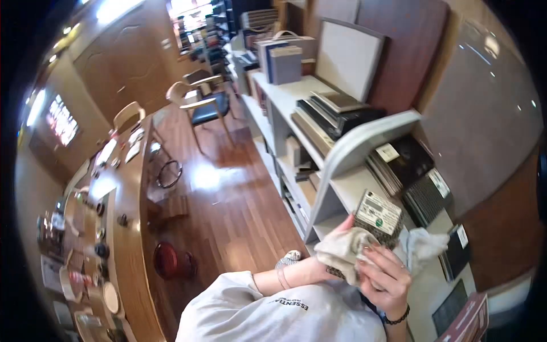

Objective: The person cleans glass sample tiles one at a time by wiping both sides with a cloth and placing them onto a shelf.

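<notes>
Two hands [390,280] hold a cloth [341,251] and a labelled block [378,214] jutting beyond them.

Brightly lit from a white ceiling light [117,8] and a washed-out window [191,12] at the far end. Glaring on the glossy floor [228,222] and desk [130,251]. Bowed by wide-angle distortion, black at the corners, softly blurred around the distant shelves [213,43].

- A block [380,219] with brown, speckled sides, held tilted at near right; its white printed label [373,210] bears a green round mark.
- An off-white cloth [343,249], greyish in patches, crumpled against the block's near side, covering its lower part.
</notes>
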Available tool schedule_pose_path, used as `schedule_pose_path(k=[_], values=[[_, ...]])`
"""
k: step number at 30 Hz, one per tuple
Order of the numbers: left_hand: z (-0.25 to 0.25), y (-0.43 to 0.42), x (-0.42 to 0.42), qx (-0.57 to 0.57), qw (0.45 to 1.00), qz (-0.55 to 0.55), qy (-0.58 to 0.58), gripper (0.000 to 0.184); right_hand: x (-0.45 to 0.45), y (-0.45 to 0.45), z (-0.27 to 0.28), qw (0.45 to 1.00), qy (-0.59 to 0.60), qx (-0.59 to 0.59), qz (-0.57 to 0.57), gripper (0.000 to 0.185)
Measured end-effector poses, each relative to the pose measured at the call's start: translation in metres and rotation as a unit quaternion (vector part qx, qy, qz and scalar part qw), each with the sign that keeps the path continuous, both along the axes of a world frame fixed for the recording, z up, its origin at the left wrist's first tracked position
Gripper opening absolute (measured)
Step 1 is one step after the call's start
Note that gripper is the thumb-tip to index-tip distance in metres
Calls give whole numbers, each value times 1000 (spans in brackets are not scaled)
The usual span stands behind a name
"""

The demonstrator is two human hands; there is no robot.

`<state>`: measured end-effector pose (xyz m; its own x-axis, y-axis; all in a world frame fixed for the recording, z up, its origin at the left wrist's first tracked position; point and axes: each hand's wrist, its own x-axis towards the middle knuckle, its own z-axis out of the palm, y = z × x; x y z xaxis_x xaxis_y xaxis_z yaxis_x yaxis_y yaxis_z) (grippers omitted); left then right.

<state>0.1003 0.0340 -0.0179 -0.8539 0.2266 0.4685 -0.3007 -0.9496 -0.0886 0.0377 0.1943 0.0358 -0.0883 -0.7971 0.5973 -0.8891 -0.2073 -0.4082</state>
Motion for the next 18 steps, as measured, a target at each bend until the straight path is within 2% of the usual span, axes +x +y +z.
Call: schedule_pose_path(k=[2,3,5,6,7,10,13,14,16,17,18], values=[[-3,12,10,-36,995,55,-78,55,-8,-7,-2,985,12,-17,-169,27],[-4,18,13,-51,989,73,-118,55,-10,-15,-2,989,13,-25,-142,27],[-6,24,16,-72,971,93,-206,55,-11,-25,-3,969,10,-61,-239,27],[-6,20,14,-73,970,107,-206,55,-10,-27,-4,953,8,-78,-292,28],[-7,17,13,-62,971,110,-205,55,-7,-25,-4,956,8,-82,-282,28],[-9,15,10,-36,973,89,-208,56,15,-3,-4,998,-22,-33,-49,25],[-1,-2,11,-118,968,115,-189,50,4,4,-13,998,-19,-13,-61,28],[0,-5,12,-118,970,94,-192,50,1,8,-17,998,-19,-2,-65,29],[2,-13,7,-103,963,54,-245,46,-5,3,-32,952,-110,-117,-262,32],[3,-17,2,-97,958,34,-268,44,-13,-6,-32,888,-232,-219,-332,34],[5,-20,-3,-97,959,9,-266,44,-21,-14,-30,794,-341,-319,-389,36]])
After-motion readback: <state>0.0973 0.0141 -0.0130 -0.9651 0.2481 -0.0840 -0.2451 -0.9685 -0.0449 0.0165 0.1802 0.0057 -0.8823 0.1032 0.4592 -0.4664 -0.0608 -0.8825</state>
